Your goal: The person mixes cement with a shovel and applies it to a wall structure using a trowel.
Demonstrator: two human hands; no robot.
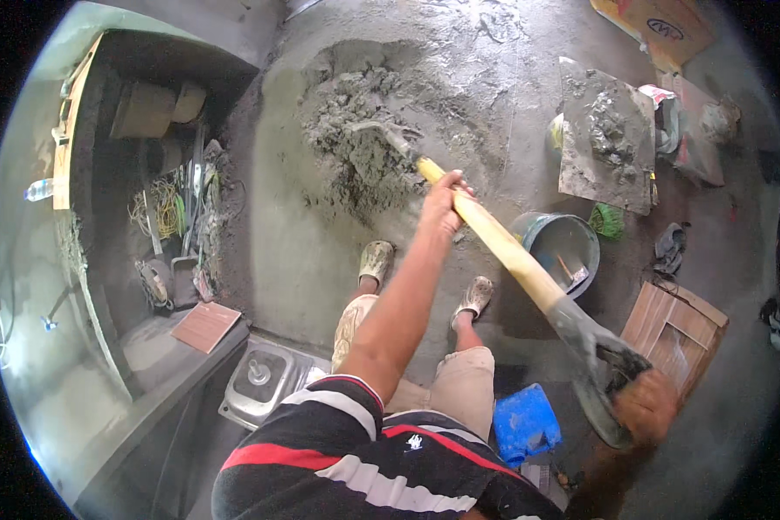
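- Grey floor [288,269] holds our wet mix [347,169].
- Our shovel [522,264] meets it; we're mixing, it seems.
- Left hand [445,204]: fingers curl round the shovel. Right hand [646,406]: blurry, can't tell.
- Next likely needs a push.

Steel sink [264,399], blue container [525,425]

The right hand [646,406] was blurred; wet grey cement [364,169] partly hid the shovel blade [397,140]; the upper edge cropped a cardboard box [654,30].
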